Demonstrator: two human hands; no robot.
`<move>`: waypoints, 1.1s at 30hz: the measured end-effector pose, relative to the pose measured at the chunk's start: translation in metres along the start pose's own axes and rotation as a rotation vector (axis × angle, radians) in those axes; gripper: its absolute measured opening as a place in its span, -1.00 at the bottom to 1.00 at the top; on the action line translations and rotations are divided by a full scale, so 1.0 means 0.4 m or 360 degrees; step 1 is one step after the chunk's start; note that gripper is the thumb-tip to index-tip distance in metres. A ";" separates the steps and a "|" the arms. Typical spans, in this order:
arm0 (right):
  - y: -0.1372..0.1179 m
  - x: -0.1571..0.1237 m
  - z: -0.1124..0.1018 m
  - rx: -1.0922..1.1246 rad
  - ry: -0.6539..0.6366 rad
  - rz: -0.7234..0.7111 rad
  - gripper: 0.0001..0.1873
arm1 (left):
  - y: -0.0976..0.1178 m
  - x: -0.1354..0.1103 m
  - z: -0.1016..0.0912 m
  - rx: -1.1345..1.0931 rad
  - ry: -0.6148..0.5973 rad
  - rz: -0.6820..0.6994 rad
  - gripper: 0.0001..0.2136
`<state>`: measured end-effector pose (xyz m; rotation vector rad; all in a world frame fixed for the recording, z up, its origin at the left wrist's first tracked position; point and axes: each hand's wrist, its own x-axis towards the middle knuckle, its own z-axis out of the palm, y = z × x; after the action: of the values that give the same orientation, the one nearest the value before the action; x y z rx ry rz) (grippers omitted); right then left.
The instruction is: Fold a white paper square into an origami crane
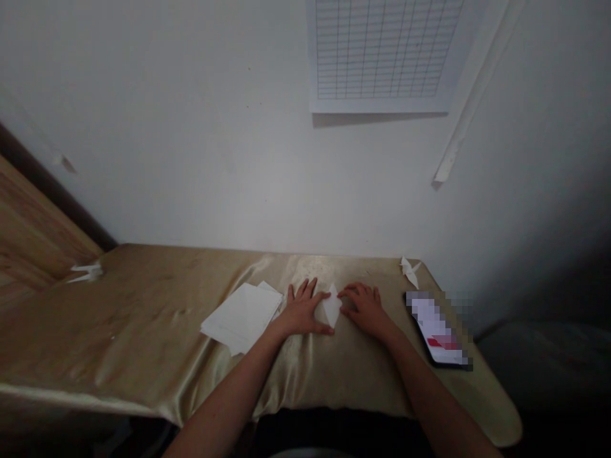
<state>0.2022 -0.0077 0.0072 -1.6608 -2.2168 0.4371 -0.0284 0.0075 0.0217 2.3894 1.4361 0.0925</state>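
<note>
A small folded white paper (331, 306), kite-shaped, lies on the gold satin cloth (143, 337) between my two hands. My left hand (303, 310) holds its left side between fingertips and thumb. My right hand (365, 310) has its fingertips on the right edge. Both palms sit low over the cloth. To the left of my left hand lies a loose stack of white paper sheets (241, 316), close to but not touching it. A smartphone (436, 329) lies to the right of my right hand, its screen blurred out.
A white paper crane (409, 270) sits at the cloth's far right corner, and another white paper figure (86, 272) lies at the far left. A white wall with a grid chart (382, 51) rises behind the table. A wooden panel (33, 235) stands at left.
</note>
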 end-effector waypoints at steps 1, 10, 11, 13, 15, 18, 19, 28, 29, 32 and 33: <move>0.004 0.003 0.000 0.0010 0.0007 0.0001 -0.65 | 0.000 -0.001 -0.002 0.0005 -0.0013 0.0004 0.00; 0.020 0.016 -0.005 0.0091 0.0082 -0.0101 -0.57 | -0.012 -0.004 -0.030 0.0026 -0.0130 0.0077 -0.23; 0.019 0.015 -0.005 0.0104 0.0085 -0.0132 -0.55 | -0.014 -0.004 -0.034 0.0009 -0.0128 0.0091 -0.28; 0.016 0.012 -0.006 0.0119 0.0057 -0.0180 -0.53 | -0.018 -0.005 -0.037 -0.0031 -0.0113 0.0112 -0.34; 0.011 0.008 -0.007 0.0125 -0.0003 -0.0201 -0.52 | -0.023 -0.005 -0.037 -0.0064 -0.0091 0.0124 -0.37; 0.003 0.005 -0.008 0.0138 -0.0047 -0.0193 -0.55 | -0.029 -0.003 -0.032 -0.0100 -0.0051 0.0134 -0.40; 0.001 0.004 -0.009 0.0137 -0.0027 -0.0182 -0.58 | -0.030 -0.002 -0.030 -0.0108 -0.0032 0.0138 -0.41; 0.006 0.002 -0.016 0.0056 0.0178 -0.0191 -0.82 | -0.009 0.005 -0.016 -0.0071 0.0184 0.0150 -0.56; 0.006 0.002 -0.015 0.0068 0.0181 -0.0222 -0.81 | -0.005 0.006 -0.014 -0.0075 0.0187 0.0147 -0.58; 0.001 0.002 -0.014 0.0106 0.0179 -0.0293 -0.77 | 0.000 0.010 -0.011 -0.0089 0.0208 0.0125 -0.65; -0.001 0.002 -0.014 0.0111 0.0174 -0.0307 -0.78 | 0.000 0.012 -0.009 -0.0098 0.0216 0.0118 -0.67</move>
<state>0.2039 -0.0067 0.0125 -1.3855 -2.2278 0.3597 -0.0270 0.0126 0.0246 2.4262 1.3816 0.3180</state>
